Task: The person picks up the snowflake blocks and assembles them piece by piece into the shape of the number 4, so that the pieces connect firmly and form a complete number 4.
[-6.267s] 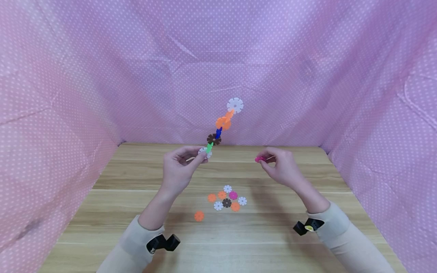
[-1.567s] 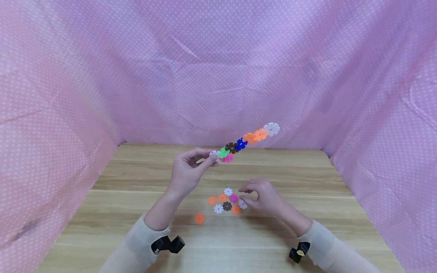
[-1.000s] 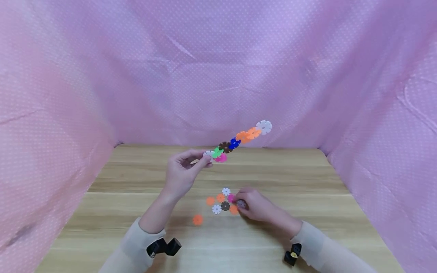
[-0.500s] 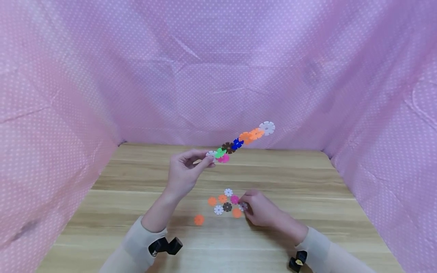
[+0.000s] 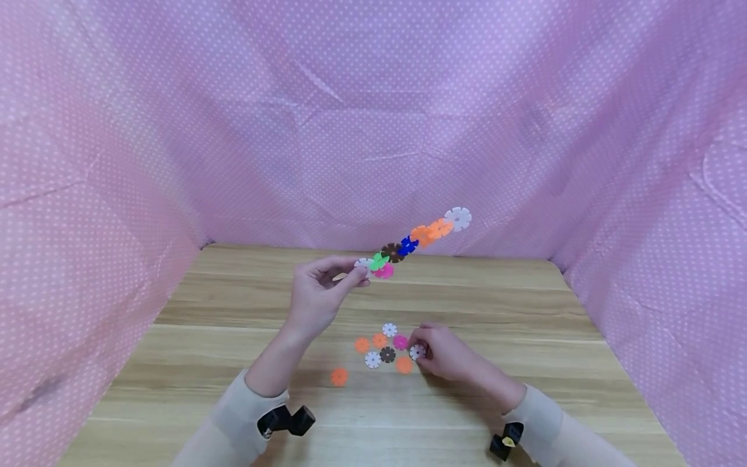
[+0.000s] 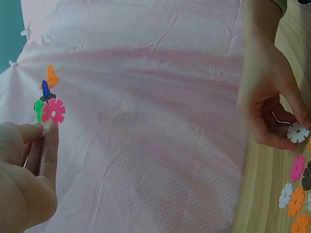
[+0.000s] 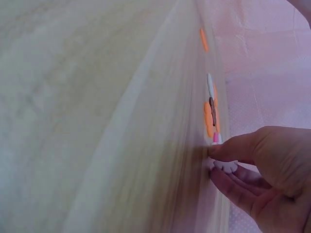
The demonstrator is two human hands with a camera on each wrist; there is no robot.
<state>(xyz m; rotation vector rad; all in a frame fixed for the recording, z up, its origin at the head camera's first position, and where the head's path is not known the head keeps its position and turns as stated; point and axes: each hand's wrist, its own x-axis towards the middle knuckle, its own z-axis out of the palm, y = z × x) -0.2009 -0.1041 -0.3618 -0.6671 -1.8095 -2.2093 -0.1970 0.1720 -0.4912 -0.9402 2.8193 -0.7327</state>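
Observation:
My left hand [image 5: 315,295] pinches the white snowflake disc [image 5: 363,264] at the near end of a chain of interlocking discs. From there the chain rises to the right: green [image 5: 378,261], brown [image 5: 392,253], blue [image 5: 408,246], two orange [image 5: 439,229] and a white end disc [image 5: 459,218]. A pink disc [image 6: 53,111] is also fitted near the held end. Low at the table, my right hand [image 5: 445,353] has a loose white disc [image 5: 417,352] between thumb and fingers; the right wrist view shows this disc [image 7: 226,167] partly hidden by the fingers.
Left of my right hand, loose discs lie flat on the wooden table [image 5: 233,363]: a pink one [image 5: 400,342], a brown one [image 5: 388,355], two white and several orange, one orange disc [image 5: 339,377] lying apart. Pink dotted cloth [image 5: 373,130] surrounds the table.
The pink disc, earlier in my right hand, is now on the chain, which has tilted rightward. My right hand has come down to the pile and taken the white disc at its right edge.

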